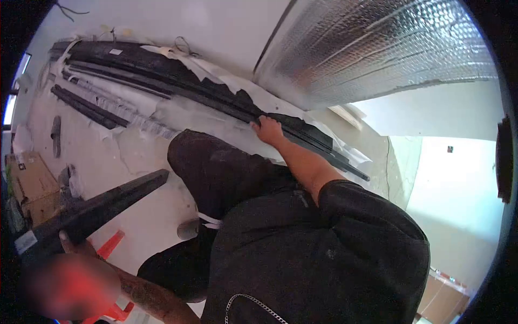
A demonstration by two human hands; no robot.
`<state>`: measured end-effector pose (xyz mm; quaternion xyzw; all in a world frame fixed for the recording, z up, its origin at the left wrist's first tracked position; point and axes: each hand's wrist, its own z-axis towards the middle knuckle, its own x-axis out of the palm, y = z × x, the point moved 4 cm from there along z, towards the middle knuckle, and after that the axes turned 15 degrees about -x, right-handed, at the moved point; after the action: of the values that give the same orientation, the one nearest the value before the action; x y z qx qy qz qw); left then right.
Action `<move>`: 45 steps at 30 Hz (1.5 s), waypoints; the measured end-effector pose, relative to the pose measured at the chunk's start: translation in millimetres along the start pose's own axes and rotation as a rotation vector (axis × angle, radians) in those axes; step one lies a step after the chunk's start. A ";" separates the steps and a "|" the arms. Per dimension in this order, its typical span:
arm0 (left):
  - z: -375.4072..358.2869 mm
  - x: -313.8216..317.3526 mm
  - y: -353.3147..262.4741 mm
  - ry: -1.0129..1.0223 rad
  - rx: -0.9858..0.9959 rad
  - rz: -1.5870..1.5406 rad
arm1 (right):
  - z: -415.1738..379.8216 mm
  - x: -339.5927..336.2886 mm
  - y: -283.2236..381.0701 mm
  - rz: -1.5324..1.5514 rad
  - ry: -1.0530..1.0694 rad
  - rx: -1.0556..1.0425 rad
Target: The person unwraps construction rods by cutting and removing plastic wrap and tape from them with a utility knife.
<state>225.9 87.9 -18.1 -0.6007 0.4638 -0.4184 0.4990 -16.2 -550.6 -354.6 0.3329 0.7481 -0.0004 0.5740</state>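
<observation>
My right hand (267,131) reaches to the long black strips on the floor. Its fingers curl over the edge of a black strip (216,101) in the bundle. At lower left, my left hand (78,247) is partly hidden by a blurred patch. One of its digits lies against a long dark beam (116,202) that slants across the left side, with a pale label at its near end. The other fingers are hard to make out, but the hand appears to grip the beam.
White wrapping (205,116) lies under the strips along the wall. Further dark bars (89,106) rest on the floor. At left stands a cardboard box (35,181); below the beam is a red plastic object (110,244). Silver foil insulation (377,48) covers a panel at upper right.
</observation>
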 end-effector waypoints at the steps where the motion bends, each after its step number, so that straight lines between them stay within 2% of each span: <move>1: 5.6 -8.1 1.0 -0.049 -0.001 -0.006 | -7.0 2.7 4.5 -0.080 -0.039 -0.103; 5: 20.0 -35.8 6.1 -0.059 -0.015 -0.048 | -26.1 31.9 8.8 -0.153 -0.133 -0.199; 7: 24.2 -49.9 6.9 -0.018 0.068 0.103 | -35.0 49.3 22.6 0.061 0.226 -0.182; 8: 23.7 -53.0 6.0 -0.007 0.097 0.153 | -26.9 67.2 14.1 0.060 0.227 -0.186; 10: 21.8 -52.9 6.9 0.028 0.010 -0.033 | -17.0 128.0 -7.8 0.197 0.446 -0.437; 11: 23.1 -53.7 9.1 0.031 0.008 -0.030 | -17.2 131.7 -10.1 0.200 0.447 -0.434; 13: 25.8 -63.0 7.4 -0.016 0.086 0.001 | -15.2 134.0 -7.3 0.287 0.278 -0.405; 16: 2.2 -32.9 -1.5 -0.036 0.021 -0.059 | -18.7 109.9 -5.7 0.320 0.336 -0.352; 17: -5.5 -22.5 -5.2 -0.053 0.035 -0.056 | -21.0 98.2 -12.5 0.247 0.232 -0.369; 19: -17.9 6.1 -12.2 0.179 0.023 -0.042 | -32.1 56.5 -18.8 0.167 -0.059 -0.346; 20: -24.3 12.8 -16.3 0.147 0.047 -0.033 | -28.0 52.0 -33.0 0.117 -0.097 -0.234; 21: -29.3 21.0 -19.3 0.139 0.077 0.014 | -29.8 37.9 -40.6 0.049 -0.237 -0.253; 22: -31.5 27.4 -21.2 0.136 0.106 0.057 | -29.8 3.3 -29.4 -0.050 -0.047 -0.109; 23: -32.2 27.8 -22.9 0.114 0.128 0.063 | -34.0 -28.9 -16.0 -0.117 -0.096 -0.066; 25: -33.5 33.5 -21.7 0.227 0.081 -0.001 | -35.6 -48.2 -15.5 -0.178 -0.151 -0.041; 27: -38.9 41.4 -24.7 0.191 0.129 0.017 | -26.8 -49.7 -31.2 -0.132 -0.032 0.008; 30: -54.4 61.9 -38.5 0.131 0.229 0.083 | -8.1 -30.0 -50.9 -0.174 0.064 -0.043; 31: -53.7 59.4 -37.3 0.137 0.208 0.073 | 3.0 -28.5 -53.2 -0.177 0.185 0.064; 33: -52.2 55.2 -30.5 0.170 0.153 0.001 | 14.2 -24.9 -54.9 -0.198 0.209 0.049; 35: -55.7 58.9 -33.8 0.144 0.182 -0.002 | 27.1 -33.3 -38.2 -0.221 0.229 0.039; 37: -57.3 62.5 -36.2 0.127 0.202 -0.004 | 29.6 -47.5 -19.0 -0.302 0.347 0.098; 40: -56.7 64.5 -34.7 0.199 0.168 -0.038 | 39.2 -35.9 -16.6 -0.487 0.317 0.103; 43: -54.1 63.3 -34.3 0.204 0.159 -0.021 | 54.8 -23.9 -26.1 -0.424 0.451 0.002; 45: -54.2 65.7 -35.8 0.208 0.180 -0.016 | 54.6 -23.5 -33.7 -0.427 0.375 -0.034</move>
<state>193.0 15.0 28.1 -0.5103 0.4688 -0.5226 0.4967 16.7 -609.5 -366.0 0.1522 0.8943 -0.0470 0.4183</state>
